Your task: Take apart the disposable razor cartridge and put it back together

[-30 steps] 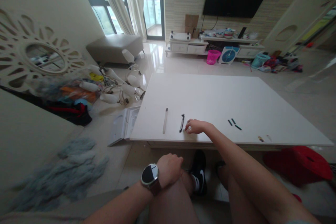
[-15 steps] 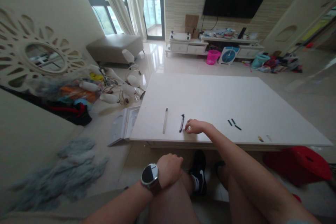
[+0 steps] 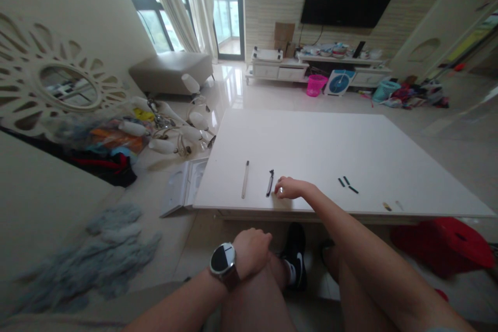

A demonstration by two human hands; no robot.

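My right hand [image 3: 288, 188] rests low on the white tabletop [image 3: 307, 145], fingers curled together and pointing down; a ring shows on one finger. Anything under its fingertips is hidden. Just left of it, apart from the fingers, lies a slim dark-ended tool with a pale middle [image 3: 270, 183]. Farther left is a long pale stick with a dark tip [image 3: 245, 180]. My left hand [image 3: 252, 252] lies closed on my leg below the table edge, with a watch [image 3: 223, 259] on its wrist. Three short dark green strips [image 3: 346, 181] lie to the right.
A small tan-and-dark piece [image 3: 386, 206] and a clear piece [image 3: 399, 205] lie near the table's front right edge. A red stool-like object [image 3: 447, 244] stands below that corner. On the floor at left are a lamp with white shades [image 3: 163, 146] and grey fluffy cloth [image 3: 105, 254].
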